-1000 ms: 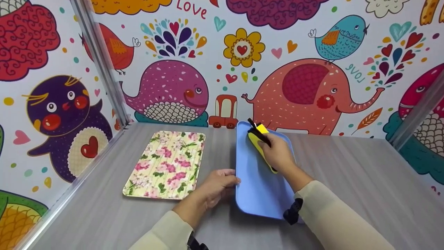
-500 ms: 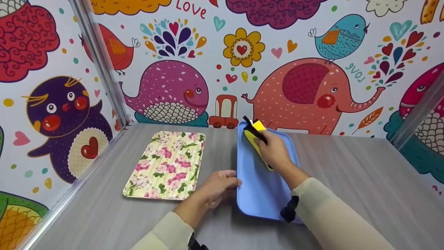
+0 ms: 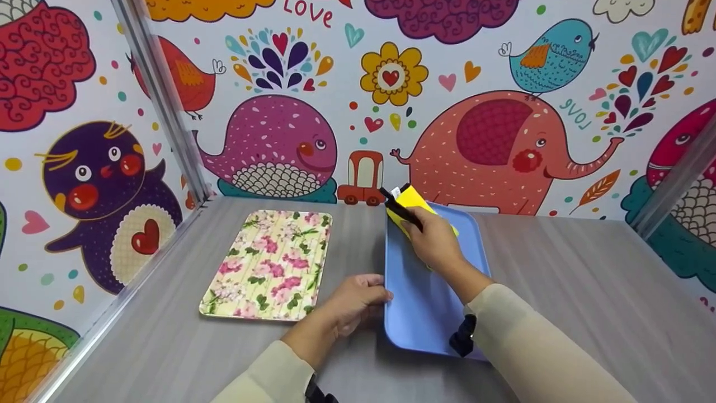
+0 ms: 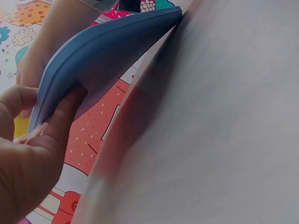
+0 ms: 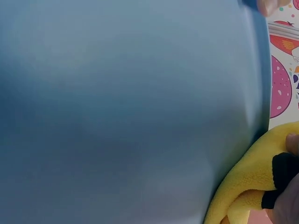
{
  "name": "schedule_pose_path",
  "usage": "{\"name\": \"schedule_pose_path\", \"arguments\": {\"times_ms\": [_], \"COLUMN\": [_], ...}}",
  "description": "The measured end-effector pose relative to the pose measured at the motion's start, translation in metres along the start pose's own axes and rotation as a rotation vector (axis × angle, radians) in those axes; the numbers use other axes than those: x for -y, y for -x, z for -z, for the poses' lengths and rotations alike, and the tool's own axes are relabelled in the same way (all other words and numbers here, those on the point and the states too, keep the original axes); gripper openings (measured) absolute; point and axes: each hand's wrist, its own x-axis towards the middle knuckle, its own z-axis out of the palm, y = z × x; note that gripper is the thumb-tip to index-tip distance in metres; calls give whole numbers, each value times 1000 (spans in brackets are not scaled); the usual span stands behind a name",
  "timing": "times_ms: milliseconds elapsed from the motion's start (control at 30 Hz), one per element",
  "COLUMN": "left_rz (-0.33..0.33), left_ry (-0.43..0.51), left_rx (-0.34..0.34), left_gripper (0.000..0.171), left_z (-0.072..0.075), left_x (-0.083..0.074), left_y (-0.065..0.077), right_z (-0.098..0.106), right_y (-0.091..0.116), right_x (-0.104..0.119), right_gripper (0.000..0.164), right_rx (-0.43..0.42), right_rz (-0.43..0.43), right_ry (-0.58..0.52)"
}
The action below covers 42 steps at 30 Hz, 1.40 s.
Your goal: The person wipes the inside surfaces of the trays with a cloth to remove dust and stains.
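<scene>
A blue tray (image 3: 425, 313) is tilted up with its left side raised off the table. My left hand (image 3: 358, 302) pinches that left edge, the thumb on the inner face and the fingers behind, as the left wrist view shows at the tray (image 4: 107, 42). My right hand (image 3: 439, 240) grips a yellow cloth (image 3: 417, 198) with black trim at the tray's far end. In the right wrist view the fluffy cloth (image 5: 252, 172) lies against the tray's rim, folded under the fingers.
To the left, a flower-patterned tray (image 3: 268, 268) lies flat on the grey table (image 3: 570, 280). A wall with printed cartoon animals (image 3: 279, 145) stands right behind the table, and a metal frame post (image 3: 162, 101) is at the left corner.
My right hand has moved the yellow cloth slightly leftward toward the tray's far left corner, and more of the cloth's yellow face shows. The tray has shifted a little right; my left hand stays on its edge.
</scene>
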Motion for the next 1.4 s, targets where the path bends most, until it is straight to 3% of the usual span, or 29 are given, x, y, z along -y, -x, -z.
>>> {"name": "schedule_pose_path", "arguments": {"times_ms": [433,667,1133,1400], "left_rz": [-4,1,-13,-11], "left_ry": [-22,-15,1,7], "left_rx": [-9,-10,0,2], "left_gripper": [39,45,45,46], "left_z": [-2,-2,-2,-2], "left_x": [-1,0,3,4], "left_y": [0,-1,-1,-2], "right_z": [1,7,20,27], "right_y": [6,5,5,5], "right_x": [-4,-11,-39,-51], "right_gripper": [40,37,32,33], "right_rx": [101,111,107,110], "right_rz": [171,250,252,223], "right_ry": [283,373,504,513]}}
